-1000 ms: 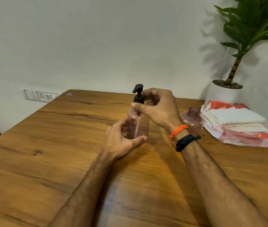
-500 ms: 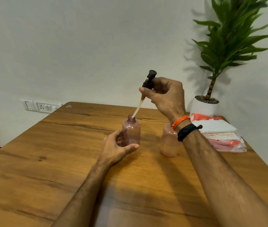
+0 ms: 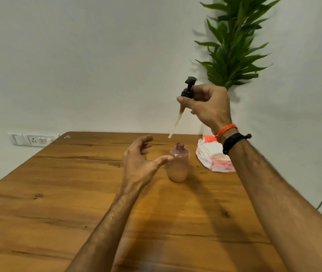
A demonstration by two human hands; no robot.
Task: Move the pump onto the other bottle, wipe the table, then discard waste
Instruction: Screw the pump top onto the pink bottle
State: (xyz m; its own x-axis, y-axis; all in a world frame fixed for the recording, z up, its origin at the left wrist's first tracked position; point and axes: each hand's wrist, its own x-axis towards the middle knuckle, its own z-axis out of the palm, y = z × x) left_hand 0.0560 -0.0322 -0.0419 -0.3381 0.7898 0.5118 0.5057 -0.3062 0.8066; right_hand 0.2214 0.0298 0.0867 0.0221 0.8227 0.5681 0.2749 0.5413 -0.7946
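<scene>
On the brown wooden plank table (image 3: 77, 203), well toward its far edge, stands a translucent pink plastic bottle (image 3: 178, 163), upright, uncapped, with pale peach liquid in its lower part. Just to its right lies a white and orange plastic packet of folded white tissues (image 3: 213, 158); a leafy green plant (image 3: 232, 46) rises behind.

The left hand (image 3: 139, 160) hovers beside the bottle with fingers spread and loosely bent, holding nothing; its thumb tip reaches the bottle's shoulder, though I cannot tell whether it touches. The right hand (image 3: 209, 107) is raised well above the table, thumb and fingers pinching the collar of the black plastic pump head with its pale dip tube (image 3: 185, 95).

The pump's long axis runs steeply, tilted: nozzle up and slightly right, tube end down and left, hanging just above and left of the open neck. The step in hand looks like the transfer of the pump. Next, I judge, the left hand should steady the bottle while the right brings the tube upright over the mouth, lowers it in and screws the collar down
</scene>
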